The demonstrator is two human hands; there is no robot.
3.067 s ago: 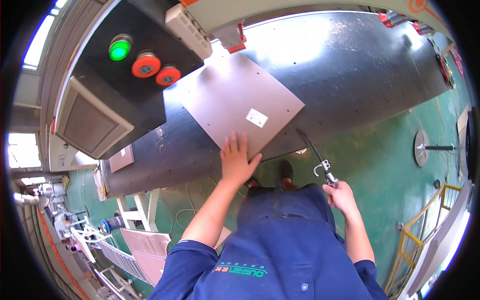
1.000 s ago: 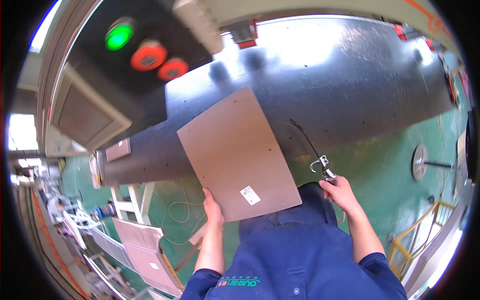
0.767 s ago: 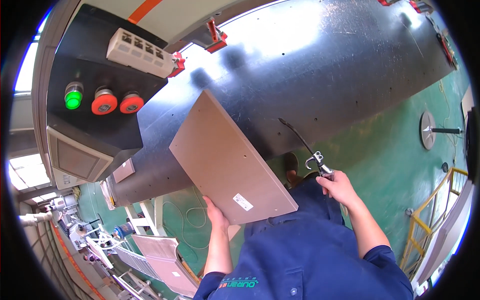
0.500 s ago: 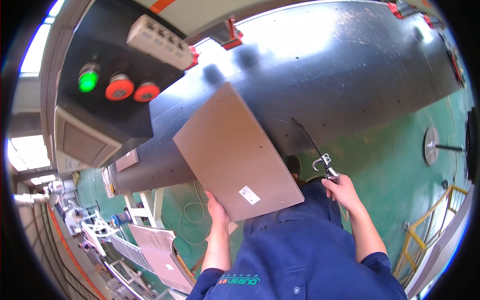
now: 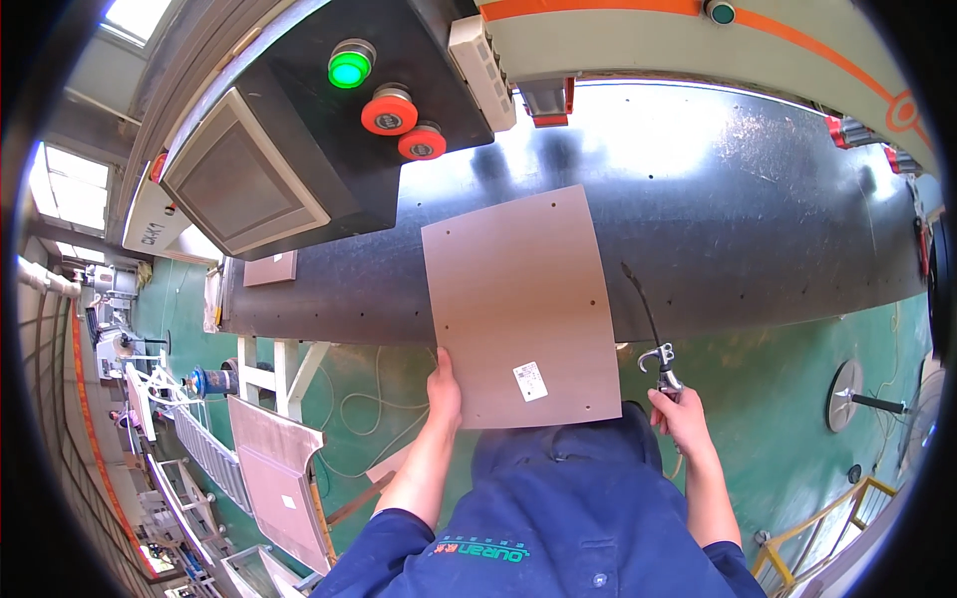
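Note:
A flat brownish-grey panel (image 5: 518, 284) with small holes near its edges and a white label (image 5: 530, 382) spans from the dark work table to my waist. My left hand (image 5: 445, 395) grips the panel's left edge near its lower corner, thumb on top; the fingers beneath are hidden. To the right of the panel, my right hand (image 5: 681, 417) is closed round the handle of an air blow gun (image 5: 658, 359). The gun's thin dark nozzle points up toward the table, apart from the panel.
A black control box (image 5: 329, 140) with a screen, a lit green button and two red buttons stands at the upper left. The dark table (image 5: 758, 229) stretches across, with a smaller panel (image 5: 270, 268) at its left. Other panels (image 5: 279, 478) lean lower left; a yellow rail (image 5: 827, 528) stands lower right.
The panel has turned from a slant to nearly upright in view. My view has swung, so the control box and table appear farther right. Both hands keep their grips.

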